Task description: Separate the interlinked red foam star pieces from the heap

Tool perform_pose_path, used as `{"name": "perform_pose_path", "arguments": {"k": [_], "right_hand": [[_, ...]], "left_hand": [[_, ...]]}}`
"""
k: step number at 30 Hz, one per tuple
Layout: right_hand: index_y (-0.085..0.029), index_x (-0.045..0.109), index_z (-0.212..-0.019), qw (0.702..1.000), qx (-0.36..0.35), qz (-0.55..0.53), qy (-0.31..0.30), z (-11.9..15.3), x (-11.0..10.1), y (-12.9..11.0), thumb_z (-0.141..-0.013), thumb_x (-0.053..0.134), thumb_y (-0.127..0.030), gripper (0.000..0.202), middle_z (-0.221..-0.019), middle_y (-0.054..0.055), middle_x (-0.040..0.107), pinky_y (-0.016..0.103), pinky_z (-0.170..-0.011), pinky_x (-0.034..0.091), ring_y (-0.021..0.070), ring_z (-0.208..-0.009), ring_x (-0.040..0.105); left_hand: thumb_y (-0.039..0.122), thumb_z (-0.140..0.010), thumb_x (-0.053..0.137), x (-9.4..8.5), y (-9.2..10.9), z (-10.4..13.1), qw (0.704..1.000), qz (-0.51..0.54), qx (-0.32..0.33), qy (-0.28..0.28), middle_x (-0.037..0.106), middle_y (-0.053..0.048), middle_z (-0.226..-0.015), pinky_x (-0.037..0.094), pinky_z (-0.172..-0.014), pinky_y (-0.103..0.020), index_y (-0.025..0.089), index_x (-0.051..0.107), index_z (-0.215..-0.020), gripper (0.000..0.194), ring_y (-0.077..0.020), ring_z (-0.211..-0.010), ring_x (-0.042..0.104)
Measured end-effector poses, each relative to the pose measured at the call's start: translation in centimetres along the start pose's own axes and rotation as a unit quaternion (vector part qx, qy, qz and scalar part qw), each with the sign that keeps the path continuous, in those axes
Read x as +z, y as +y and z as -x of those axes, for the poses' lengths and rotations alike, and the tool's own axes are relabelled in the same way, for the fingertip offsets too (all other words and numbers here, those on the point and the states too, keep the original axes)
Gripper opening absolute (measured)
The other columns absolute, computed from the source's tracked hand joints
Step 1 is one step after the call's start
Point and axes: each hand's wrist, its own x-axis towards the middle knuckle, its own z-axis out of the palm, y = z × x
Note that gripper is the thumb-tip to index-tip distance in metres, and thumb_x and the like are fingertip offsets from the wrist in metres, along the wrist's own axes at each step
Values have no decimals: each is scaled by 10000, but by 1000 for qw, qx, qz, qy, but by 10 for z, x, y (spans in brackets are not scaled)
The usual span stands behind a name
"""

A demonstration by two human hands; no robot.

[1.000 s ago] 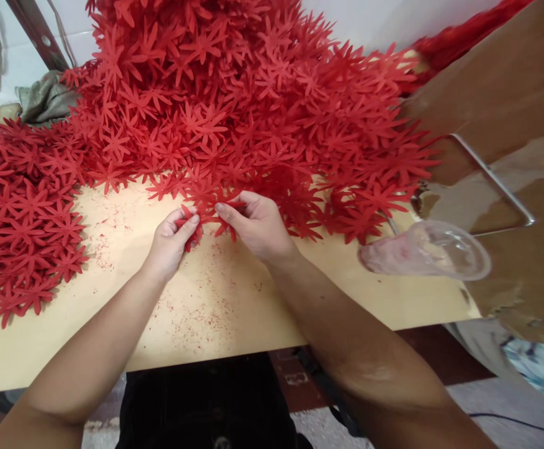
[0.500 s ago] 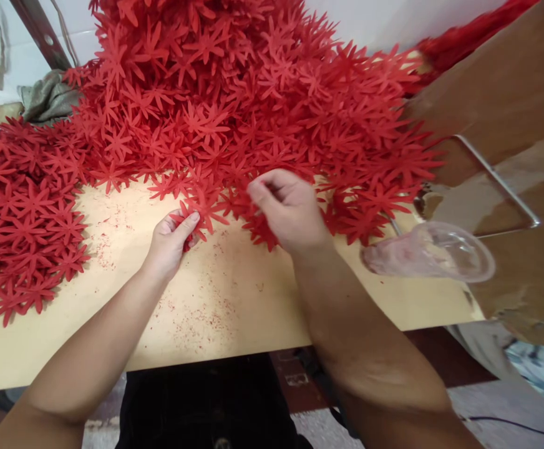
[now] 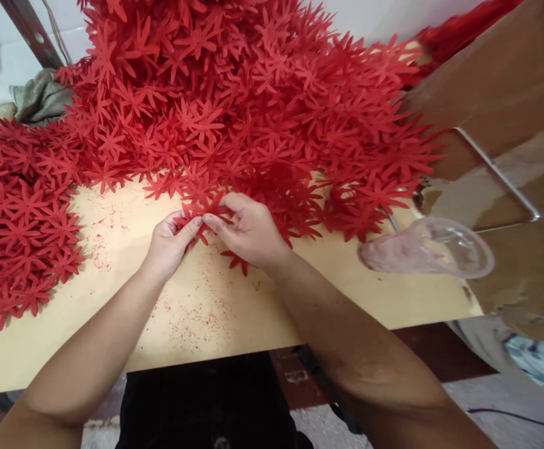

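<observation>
Between both hands, just above the table, is a red flower-shaped cutout (image 3: 201,209) with long narrow petals. My left hand (image 3: 171,243) pinches its left side between thumb and fingers. From the right, my right hand (image 3: 251,231) is closed on the same cutout, its thumb tip close against the left thumb. Behind the hands rises a large heap of similar red cutouts (image 3: 234,112). One loose cutout (image 3: 238,262) shows partly below my right hand. What lies under my left fingers is hidden.
A second pile of red cutouts (image 3: 24,218) covers the table's left side. On the right, a clear plastic cup (image 3: 426,249) lies on its side by a brown cardboard box (image 3: 501,168). Red crumbs dot the pale tabletop (image 3: 262,324). A grey cloth (image 3: 42,96) is at back left.
My right hand has come left and down from beside the heap to meet my left hand and grip the cutout. My left hand stays nearly in place. The view has shifted slightly.
</observation>
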Motion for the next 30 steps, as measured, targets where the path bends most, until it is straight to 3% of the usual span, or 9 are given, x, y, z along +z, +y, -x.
{"name": "perform_pose_path", "arguments": {"k": [3, 6, 10, 13, 16, 19, 23, 27, 30], "right_hand": [[-190, 517, -649, 993, 71, -93, -26, 1, 6, -2, -804, 569, -369, 242, -673, 16, 549, 294, -635, 451, 141, -669, 526], [-195, 520, -683, 991, 77, -113, 2, -1, 2, -1, -813, 554, -328, 189, -667, 7, 545, 288, -613, 444, 133, -646, 521], [-203, 569, -834, 983, 23, 38, 178, -9, -29, 27, -833, 512, -274, 91, -797, 39, 573, 358, -710, 469, 174, -760, 561], [-197, 590, -1032, 924, -26, 211, 318, -14, -60, 55, -762, 566, -208, 271, -1069, 111, 559, 510, -891, 413, 282, -1050, 528], [-181, 538, -1204, 895, -49, 278, 345, -13, -69, 55, -726, 628, -205, 487, -1278, 186, 492, 572, -1010, 296, 358, -1226, 413], [-188, 570, -1176, 935, -91, 226, 258, -7, -47, 26, -802, 581, -264, 381, -1197, 164, 580, 522, -1033, 318, 313, -1181, 472], [-201, 650, -946, 996, -73, 27, 34, 1, -5, -7, -807, 591, -422, 267, -912, 80, 663, 391, -862, 476, 208, -902, 598], [-178, 637, -941, 991, 8, -116, -68, 6, 12, -8, -735, 666, -436, 331, -894, 60, 660, 314, -746, 508, 159, -823, 606], [-176, 639, -936, 976, 55, -193, -79, 5, 15, -2, -738, 663, -376, 283, -911, 57, 659, 297, -740, 516, 148, -839, 615]], "left_hand": [[377, -634, 774, 0, 0, 1, 1000, -6, 6, -5, 491, 74, -493, 251, -415, -189, 162, 603, -731, 291, -24, -413, 365], [391, -682, 733, -1, 1, 2, 1000, 9, 16, -15, 484, 73, -497, 273, -417, -178, 168, 592, -721, 267, -24, -418, 384], [314, -764, 622, -5, 5, 3, 998, 49, -15, -25, 598, 32, -654, 415, -507, -177, 169, 621, -850, 169, -48, -535, 538], [168, -711, 616, -7, 6, 1, 996, 72, -38, -20, 660, 19, -736, 490, -616, -194, 178, 618, -931, 221, -73, -654, 625], [165, -688, 662, -5, 2, -1, 997, 69, -36, -11, 680, 19, -710, 503, -628, -198, 173, 635, -905, 219, -71, -637, 631], [230, -692, 697, 0, -1, -1, 998, 60, -25, 5, 668, 19, -643, 503, -588, -206, 159, 650, -832, 164, -66, -559, 604], [278, -688, 727, 4, 0, 0, 999, 34, -6, 25, 576, 50, -505, 413, -442, -178, 151, 615, -686, 169, -41, -427, 505], [407, -662, 755, 4, 1, -1, 999, 4, -10, 39, 488, 71, -417, 293, -351, -170, 155, 542, -588, 338, -19, -337, 395], [549, -707, 666, 2, 2, -1, 1000, 1, -1, 12, 511, 48, -430, 347, -382, -182, 158, 535, -578, 432, -38, -364, 447]]}}
